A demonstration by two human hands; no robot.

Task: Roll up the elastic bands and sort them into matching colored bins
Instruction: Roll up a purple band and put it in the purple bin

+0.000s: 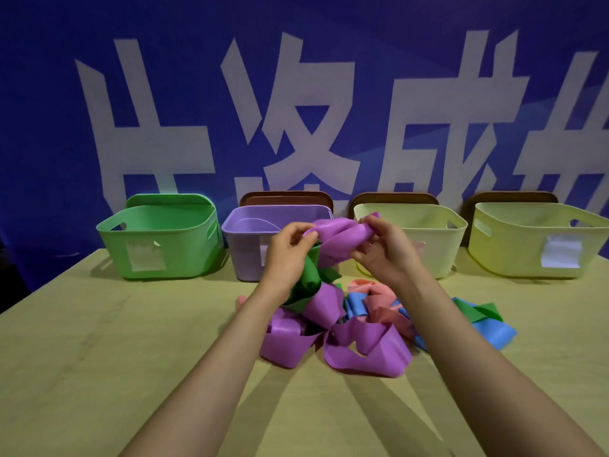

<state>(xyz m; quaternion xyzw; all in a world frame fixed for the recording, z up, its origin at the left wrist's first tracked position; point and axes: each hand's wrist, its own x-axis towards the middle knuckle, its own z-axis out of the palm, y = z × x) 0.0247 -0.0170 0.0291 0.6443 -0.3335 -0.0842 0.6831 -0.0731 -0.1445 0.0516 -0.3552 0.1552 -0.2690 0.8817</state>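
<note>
Above the middle of the bench [99, 357], both forearms reached forward from the near edge and converged, wrists raised.

Left hand [290, 245]: fingers curled, thumb and fingertips pinching one end of the purple band [339, 237].
Right hand [385, 250]: fingers curled round the other end, palm turned inward.

The purple band was bunched between the two hands, held in the air in front of the purple bin [244, 249] and clear of the bench. A green band [308, 278] hung just under the left hand, against the purple one; I could not tell whether it was gripped or merely caught up.

Below the hands lay the pile of bands [362, 344]: purple loops nearest, pink and blue behind, green and blue trailing to the right.

Bins stood in a row at the far edge, left to right: green bin [158, 245], purple bin, pale yellow bin [435, 245], yellow-green bin [514, 249].

Writing: each bin carried a white label [145, 257] on its front, with no text I could read. The blue banner [49, 94] behind bore large white Chinese characters, cut off by the bins and the edges of view.
</note>
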